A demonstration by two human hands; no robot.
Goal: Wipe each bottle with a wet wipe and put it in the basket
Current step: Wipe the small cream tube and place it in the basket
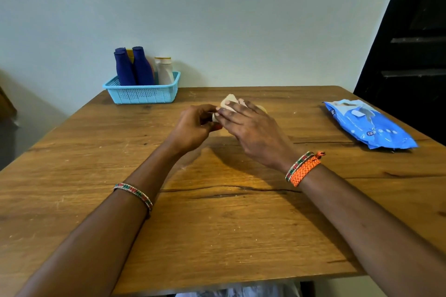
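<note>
Over the middle of the wooden table (217,224) my two hands meet. My left hand (195,125) curls its fingers round the pale end of a small bottle (213,117), which is mostly hidden. My right hand (251,128) holds a whitish wet wipe (228,100) wrapped over the bottle; a yellowish bit shows past its knuckles. At the back left stands a light blue basket (144,97) holding upright dark blue bottles (135,67) and a white bottle with a yellow cap (164,70).
A blue pack of wet wipes (369,125) lies flat near the table's right edge. A pale wall runs behind the table, and a dark door or cabinet (410,43) stands at the right. A dark crack crosses the tabletop between my forearms.
</note>
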